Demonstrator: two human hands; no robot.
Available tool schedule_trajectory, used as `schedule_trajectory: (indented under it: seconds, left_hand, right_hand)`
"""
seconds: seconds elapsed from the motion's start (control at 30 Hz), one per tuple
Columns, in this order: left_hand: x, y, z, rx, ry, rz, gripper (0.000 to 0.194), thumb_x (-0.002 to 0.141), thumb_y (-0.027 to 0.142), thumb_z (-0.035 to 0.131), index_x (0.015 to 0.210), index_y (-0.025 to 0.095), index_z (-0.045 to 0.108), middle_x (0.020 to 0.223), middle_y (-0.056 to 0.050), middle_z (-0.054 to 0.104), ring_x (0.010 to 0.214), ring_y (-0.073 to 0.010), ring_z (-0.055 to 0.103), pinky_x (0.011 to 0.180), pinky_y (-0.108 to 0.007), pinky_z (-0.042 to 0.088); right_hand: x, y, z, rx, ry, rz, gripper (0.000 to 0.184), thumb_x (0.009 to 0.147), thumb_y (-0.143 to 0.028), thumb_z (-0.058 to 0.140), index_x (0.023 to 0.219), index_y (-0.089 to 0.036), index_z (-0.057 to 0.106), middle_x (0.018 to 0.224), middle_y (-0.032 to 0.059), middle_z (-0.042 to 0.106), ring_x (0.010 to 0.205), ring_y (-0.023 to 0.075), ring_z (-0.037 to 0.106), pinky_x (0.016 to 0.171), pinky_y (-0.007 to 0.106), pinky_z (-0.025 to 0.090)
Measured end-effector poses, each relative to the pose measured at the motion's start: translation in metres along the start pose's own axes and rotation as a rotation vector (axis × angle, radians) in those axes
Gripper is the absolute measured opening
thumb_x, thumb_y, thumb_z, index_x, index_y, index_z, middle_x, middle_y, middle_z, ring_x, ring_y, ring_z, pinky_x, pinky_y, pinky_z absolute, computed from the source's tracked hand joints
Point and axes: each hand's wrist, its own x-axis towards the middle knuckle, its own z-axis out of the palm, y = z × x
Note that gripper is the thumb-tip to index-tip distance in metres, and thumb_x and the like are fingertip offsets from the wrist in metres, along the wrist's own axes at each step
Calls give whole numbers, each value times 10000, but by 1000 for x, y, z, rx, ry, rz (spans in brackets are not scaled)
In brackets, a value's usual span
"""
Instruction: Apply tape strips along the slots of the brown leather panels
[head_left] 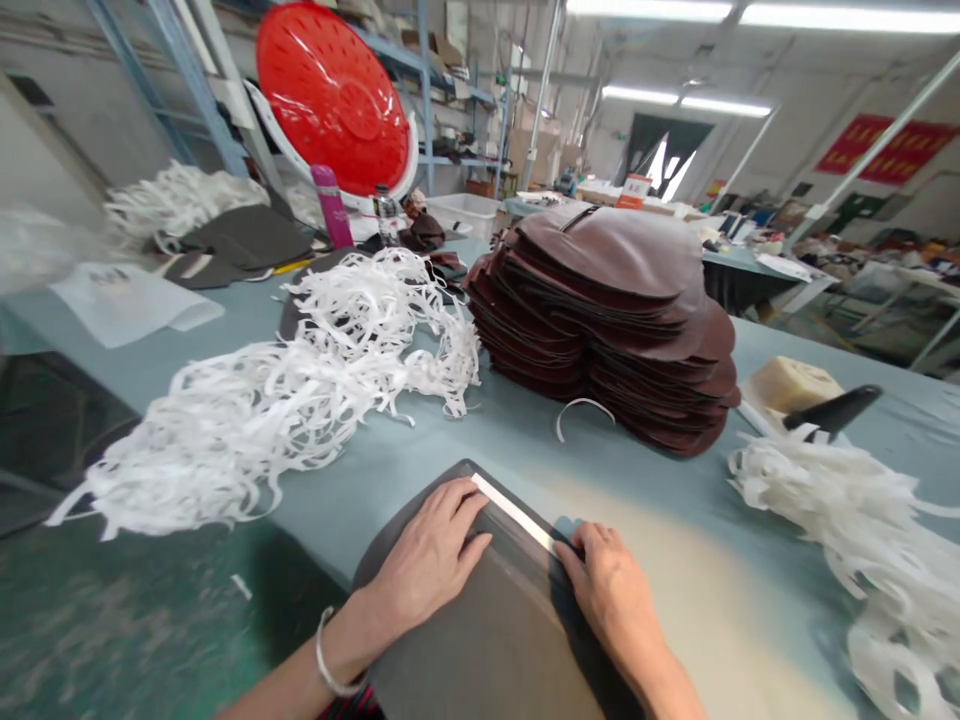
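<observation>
A dark grey flat panel (480,620) with a rounded corner lies at the table's near edge. Along its upper right edge runs a narrow white strip (514,510). My left hand (431,550) rests flat on the panel, its fingertips at the strip's far end and its thumb apart from the fingers. At the strip's near end, my right hand (611,585) is closed, thumb and fingers pinching the strip by the panel's edge. The right fingertips are partly hidden.
A tall stack of brown leather-like pieces (600,310) stands ahead. Tangled white strips (300,390) heap on the left, with more white strips (847,520) on the right. Near those lie a black-handled tool (836,408) and a cream block (795,385). A red basket (334,100) stands behind.
</observation>
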Motion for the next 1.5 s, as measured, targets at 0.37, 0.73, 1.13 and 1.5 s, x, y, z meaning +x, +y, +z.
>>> schedule_trajectory:
  seconds: [0.37,0.73,1.13,1.5]
  left_hand:
    - [-3,-3,-3,-126,46,-49,352,940,171,379,1280,211,458,1298,-101,510,1255,-212,470,1081,-418,421]
    - [13,-11,7,99,6,-42,464,866,104,406,1320,153,485,1314,-127,552,1179,-261,471,1004,-446,404]
    - [9,-7,6,132,-5,-29,485,866,58,388,1338,113,484,1350,-128,538,1192,-292,432,965,-448,418]
    - [10,-11,11,37,-57,223,470,859,10,365,1269,151,547,1303,-98,580,1233,-214,489,1064,-397,401]
  right_hand:
    - [58,-78,34,185,73,-249,281,876,-75,422,965,-200,658,920,75,626,875,211,574,770,307,442]
    - [39,-99,44,-282,117,-371,283,869,-31,426,1061,-116,617,942,155,600,855,288,498,718,416,444]
    - [-81,53,-5,-82,74,-298,269,953,-151,371,1137,-189,563,1023,108,578,922,235,535,807,372,493]
    - [-11,-34,1,-90,-2,-248,317,914,-66,378,1106,-178,603,997,104,586,898,223,525,782,345,459]
